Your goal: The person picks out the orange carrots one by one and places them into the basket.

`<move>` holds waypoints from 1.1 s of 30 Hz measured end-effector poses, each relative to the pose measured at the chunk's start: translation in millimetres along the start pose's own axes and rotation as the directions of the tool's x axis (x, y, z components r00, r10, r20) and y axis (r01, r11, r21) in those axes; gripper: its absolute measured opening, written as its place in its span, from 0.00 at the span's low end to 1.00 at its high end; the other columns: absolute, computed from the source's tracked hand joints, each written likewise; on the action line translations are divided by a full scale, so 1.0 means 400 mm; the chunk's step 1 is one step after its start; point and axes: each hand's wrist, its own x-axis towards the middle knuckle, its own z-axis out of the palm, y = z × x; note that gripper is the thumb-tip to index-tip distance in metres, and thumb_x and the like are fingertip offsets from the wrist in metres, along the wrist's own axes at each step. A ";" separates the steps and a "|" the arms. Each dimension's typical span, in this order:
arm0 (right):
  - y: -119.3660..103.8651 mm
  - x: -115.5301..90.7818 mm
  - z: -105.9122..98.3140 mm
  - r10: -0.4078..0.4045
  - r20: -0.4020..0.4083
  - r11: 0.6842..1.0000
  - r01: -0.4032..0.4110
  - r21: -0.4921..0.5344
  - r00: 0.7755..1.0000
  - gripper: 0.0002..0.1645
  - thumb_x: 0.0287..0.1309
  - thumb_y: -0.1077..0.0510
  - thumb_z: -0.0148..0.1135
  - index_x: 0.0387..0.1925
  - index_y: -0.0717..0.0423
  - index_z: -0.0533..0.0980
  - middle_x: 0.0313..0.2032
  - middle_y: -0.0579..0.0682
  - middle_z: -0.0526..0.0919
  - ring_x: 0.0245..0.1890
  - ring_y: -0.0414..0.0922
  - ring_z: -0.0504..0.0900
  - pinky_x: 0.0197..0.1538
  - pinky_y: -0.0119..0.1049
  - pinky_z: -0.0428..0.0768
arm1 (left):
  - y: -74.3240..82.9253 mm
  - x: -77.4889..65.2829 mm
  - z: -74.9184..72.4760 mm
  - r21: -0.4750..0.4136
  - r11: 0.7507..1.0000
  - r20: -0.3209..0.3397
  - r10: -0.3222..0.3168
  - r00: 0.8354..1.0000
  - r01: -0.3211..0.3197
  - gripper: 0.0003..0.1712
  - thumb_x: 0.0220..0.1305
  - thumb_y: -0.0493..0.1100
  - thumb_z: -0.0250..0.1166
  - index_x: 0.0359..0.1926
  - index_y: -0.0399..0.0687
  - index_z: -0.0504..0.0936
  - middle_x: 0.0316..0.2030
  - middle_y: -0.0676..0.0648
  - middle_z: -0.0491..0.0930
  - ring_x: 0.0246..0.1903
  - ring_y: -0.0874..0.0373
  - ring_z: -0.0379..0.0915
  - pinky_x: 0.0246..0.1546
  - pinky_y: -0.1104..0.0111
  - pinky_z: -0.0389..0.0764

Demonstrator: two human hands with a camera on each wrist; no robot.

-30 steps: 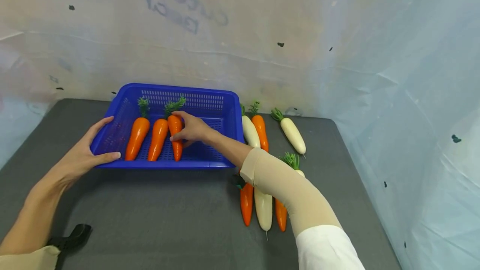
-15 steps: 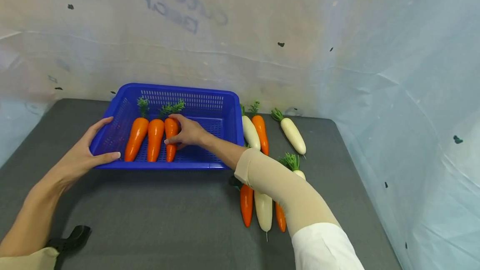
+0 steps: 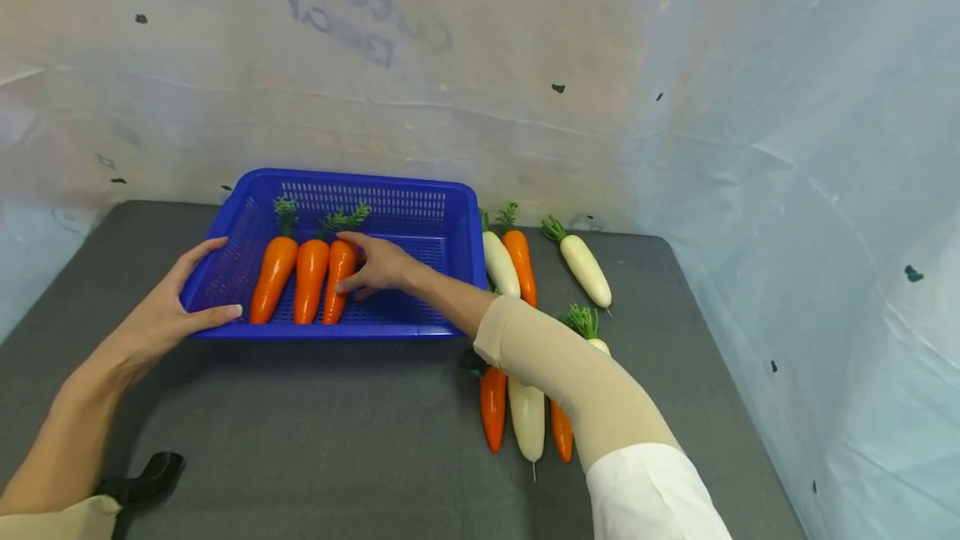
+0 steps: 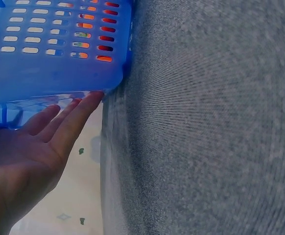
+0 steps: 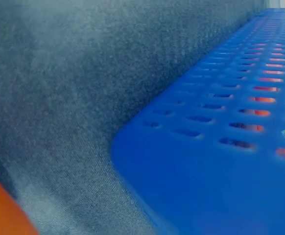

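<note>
In the head view a blue basket (image 3: 408,330) with slotted walls stands toward the back of the table. Three glossy orange carrots with green tops lie side by side in its left half. The left hand (image 3: 161,315) spreads at the basket's left end, thumb on the front rim and fingers along the side; the left wrist view shows these fingers straight against the rim. The right hand (image 3: 381,265) reaches into the basket and holds the rightmost carrot (image 3: 337,273), index finger near its crown and thumb on its body. Beside it lie the middle carrot (image 3: 311,277) and the left carrot (image 3: 273,277).
Right of the basket lie white radishes (image 3: 587,271) and more carrots (image 3: 521,261), several partly under the right forearm (image 3: 577,373). A grey cloth (image 3: 337,440) covers the table. A pale plastic sheet (image 3: 525,40) hangs behind and at the right.
The right hand has shifted the rightmost carrot left, close to the middle one, and its tip has swung further left. The middle carrot has also moved slightly left. The left hand stays at the basket.
</note>
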 end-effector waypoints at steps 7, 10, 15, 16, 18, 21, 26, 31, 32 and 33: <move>-0.014 -0.024 -0.043 -0.064 -0.002 0.992 0.063 -0.106 0.998 0.52 0.56 0.64 0.72 0.77 0.47 0.56 0.65 0.66 0.67 0.41 0.59 0.86 0.45 0.47 0.85 | 0.001 -0.002 -0.001 -0.008 1.000 -0.001 -0.003 1.000 0.003 0.53 0.71 0.44 0.61 0.77 0.79 0.32 0.75 0.27 0.29 0.63 0.22 0.47 0.54 0.24 0.55; -0.018 -0.043 -0.072 -0.098 -0.015 0.988 0.096 -0.121 0.995 0.52 0.57 0.62 0.72 0.77 0.46 0.55 0.66 0.65 0.66 0.41 0.61 0.85 0.47 0.48 0.85 | 0.003 0.001 0.001 -0.004 1.000 -0.005 -0.011 1.000 0.011 0.53 0.71 0.44 0.62 0.76 0.80 0.32 0.75 0.29 0.28 0.64 0.22 0.47 0.55 0.24 0.54; -0.021 -0.077 -0.109 -0.141 -0.036 0.983 0.135 -0.124 0.989 0.51 0.57 0.60 0.72 0.77 0.44 0.56 0.65 0.63 0.70 0.41 0.62 0.84 0.49 0.51 0.83 | 0.001 0.001 0.003 -0.009 1.000 -0.006 -0.012 1.000 0.012 0.53 0.71 0.44 0.62 0.77 0.80 0.32 0.75 0.29 0.26 0.64 0.20 0.44 0.55 0.23 0.52; -0.022 -0.084 -0.114 -0.151 -0.040 0.982 0.146 -0.119 0.988 0.50 0.57 0.59 0.72 0.76 0.44 0.58 0.64 0.63 0.71 0.42 0.61 0.84 0.49 0.52 0.83 | 0.000 0.001 0.002 -0.011 1.000 -0.006 -0.013 1.000 0.013 0.53 0.71 0.44 0.62 0.77 0.80 0.32 0.75 0.29 0.26 0.64 0.21 0.44 0.55 0.23 0.52; -0.021 -0.097 -0.125 -0.179 -0.044 0.978 0.172 -0.118 0.983 0.48 0.58 0.59 0.72 0.75 0.44 0.59 0.63 0.62 0.72 0.43 0.56 0.85 0.50 0.52 0.83 | 0.000 0.002 0.000 -0.010 1.000 -0.005 -0.017 1.000 0.017 0.53 0.71 0.44 0.62 0.77 0.80 0.32 0.75 0.29 0.27 0.64 0.21 0.45 0.55 0.23 0.53; -0.021 -0.120 -0.144 -0.220 -0.041 0.969 0.214 -0.122 0.975 0.45 0.60 0.59 0.70 0.74 0.43 0.61 0.62 0.58 0.73 0.43 0.47 0.85 0.49 0.48 0.83 | 0.003 0.005 -0.001 -0.001 1.000 -0.006 -0.024 1.000 0.024 0.53 0.71 0.45 0.62 0.76 0.81 0.32 0.76 0.30 0.27 0.64 0.22 0.46 0.56 0.24 0.54; -0.018 -0.151 -0.180 -0.257 -0.050 0.960 0.249 -0.127 0.965 0.43 0.61 0.58 0.69 0.74 0.41 0.61 0.62 0.52 0.73 0.46 0.43 0.85 0.49 0.39 0.83 | 0.000 0.006 -0.002 0.001 1.000 -0.007 -0.008 1.000 0.008 0.53 0.71 0.44 0.62 0.76 0.81 0.33 0.76 0.31 0.28 0.65 0.24 0.47 0.57 0.25 0.53; -0.011 -0.181 -0.216 -0.292 -0.055 0.945 0.279 -0.172 0.955 0.44 0.61 0.58 0.69 0.74 0.43 0.60 0.63 0.52 0.72 0.51 0.47 0.83 0.52 0.37 0.81 | -0.005 0.000 -0.001 0.003 1.000 -0.011 -0.008 1.000 0.008 0.53 0.71 0.44 0.61 0.77 0.80 0.32 0.76 0.30 0.27 0.64 0.23 0.47 0.56 0.24 0.53; -0.011 -0.189 -0.225 -0.299 -0.060 0.941 0.285 -0.181 0.952 0.44 0.61 0.58 0.69 0.74 0.44 0.60 0.63 0.53 0.72 0.52 0.48 0.82 0.53 0.38 0.81 | -0.005 0.000 -0.001 -0.001 1.000 -0.012 -0.010 1.000 0.010 0.53 0.71 0.44 0.61 0.76 0.80 0.32 0.76 0.30 0.26 0.64 0.22 0.46 0.56 0.24 0.52; -0.013 -0.199 -0.236 -0.306 -0.064 0.939 0.290 -0.185 0.950 0.44 0.61 0.58 0.69 0.75 0.45 0.60 0.63 0.53 0.72 0.53 0.49 0.82 0.53 0.39 0.81 | -0.004 0.000 0.000 0.000 1.000 -0.013 -0.010 1.000 0.010 0.53 0.71 0.44 0.61 0.77 0.80 0.32 0.76 0.31 0.26 0.64 0.22 0.45 0.56 0.24 0.52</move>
